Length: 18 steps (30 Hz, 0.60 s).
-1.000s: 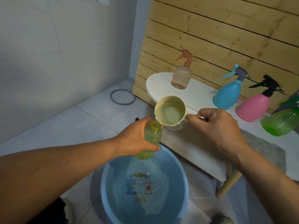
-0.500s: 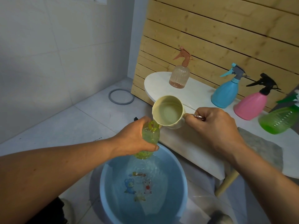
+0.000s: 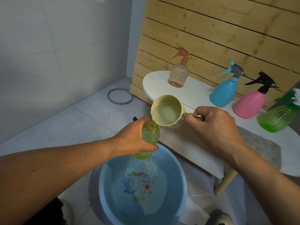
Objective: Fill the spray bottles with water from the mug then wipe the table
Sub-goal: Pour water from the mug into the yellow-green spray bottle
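Left hand (image 3: 134,140) grips the open bottle (image 3: 148,137) above the basin (image 3: 181,184); right hand (image 3: 214,125) grips the tilted mug (image 3: 167,111). Tilting faster could overshoot the narrow neck, spilling water.

A blue plastic basin (image 3: 181,181) sat on the pale tiled floor (image 3: 68,124), holding water over cartoon pictures; a grey ring (image 3: 120,98) lay on the tiles near the corner; behind — a slatted wooden panel (image 3: 211,34).

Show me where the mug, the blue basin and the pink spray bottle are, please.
mug (image 3: 168,123): head view, on its outer wall below the rim.
blue basin (image 3: 181,174): head view, on its right rim.
pink spray bottle (image 3: 249,105): head view, on its body.
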{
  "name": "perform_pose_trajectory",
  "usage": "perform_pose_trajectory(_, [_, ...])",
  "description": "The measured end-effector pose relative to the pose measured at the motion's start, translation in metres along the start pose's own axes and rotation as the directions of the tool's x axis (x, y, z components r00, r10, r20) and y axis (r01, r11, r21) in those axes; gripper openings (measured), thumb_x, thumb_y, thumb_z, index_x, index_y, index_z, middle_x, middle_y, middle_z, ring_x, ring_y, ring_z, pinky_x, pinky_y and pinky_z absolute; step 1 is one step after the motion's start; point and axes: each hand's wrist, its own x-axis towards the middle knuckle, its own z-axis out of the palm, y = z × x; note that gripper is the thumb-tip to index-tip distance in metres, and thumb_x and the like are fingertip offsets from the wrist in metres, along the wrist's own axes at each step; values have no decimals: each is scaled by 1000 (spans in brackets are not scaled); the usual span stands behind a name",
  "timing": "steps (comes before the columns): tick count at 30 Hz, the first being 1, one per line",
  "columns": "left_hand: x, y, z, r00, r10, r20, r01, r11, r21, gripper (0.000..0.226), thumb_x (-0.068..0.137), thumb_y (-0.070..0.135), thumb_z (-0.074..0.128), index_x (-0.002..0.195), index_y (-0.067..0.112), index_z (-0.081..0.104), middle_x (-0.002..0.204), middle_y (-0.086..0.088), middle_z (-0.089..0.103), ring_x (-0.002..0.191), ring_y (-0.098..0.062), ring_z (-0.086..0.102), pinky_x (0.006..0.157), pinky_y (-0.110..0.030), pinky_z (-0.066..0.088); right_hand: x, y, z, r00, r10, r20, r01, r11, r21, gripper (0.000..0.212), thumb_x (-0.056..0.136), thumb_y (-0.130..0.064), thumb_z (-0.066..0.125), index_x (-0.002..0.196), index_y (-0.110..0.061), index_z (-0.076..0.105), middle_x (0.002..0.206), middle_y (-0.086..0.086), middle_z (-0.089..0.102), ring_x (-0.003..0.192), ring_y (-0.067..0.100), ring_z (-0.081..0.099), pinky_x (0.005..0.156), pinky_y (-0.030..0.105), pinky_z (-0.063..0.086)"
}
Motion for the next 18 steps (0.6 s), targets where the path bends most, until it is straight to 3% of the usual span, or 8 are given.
perform_pose_trajectory(18, [-1,-1,3,1000,17,5,-17,1000,-17,67,65,39,95,118,43,54,107,16,67,100,-8,68,82,-30,62,-2,0,2,997,-64,-35,63,997,-34,44,88,-47,63,59,-15,55,53,4,51,59,26,52,57,36,41])
